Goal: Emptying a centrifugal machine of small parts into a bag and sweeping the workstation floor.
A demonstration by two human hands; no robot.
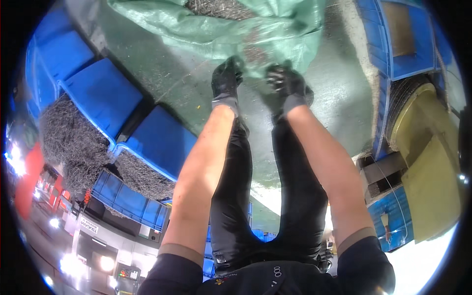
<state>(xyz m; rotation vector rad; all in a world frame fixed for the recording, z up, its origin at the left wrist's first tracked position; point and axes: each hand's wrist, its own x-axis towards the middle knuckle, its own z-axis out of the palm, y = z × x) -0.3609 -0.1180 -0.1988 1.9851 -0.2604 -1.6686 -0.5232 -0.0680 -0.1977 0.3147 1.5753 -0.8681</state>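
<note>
A big green woven plastic sack (206, 37) lies on the floor ahead of me, its mouth open on dark, curly metal shavings (221, 8). Both of my arms reach forward and down to its near edge. My left hand (227, 81), in a black glove with a grey cuff, is closed at that edge, and the sheet appears pinched in the fingers. Gloved the same way, my right hand (290, 84) is curled on the sack's near edge to the right, slightly blurred. The exact grip of both hands is partly hidden.
To the left stand blue plastic bins (105, 96), with heaps of dark metal shavings (73, 132) beside them. At right are another blue bin (413, 59) and a yellowish-green rounded container (427, 162). Green floor (184, 93) shows between. Machines (98, 243) stand at the lower left.
</note>
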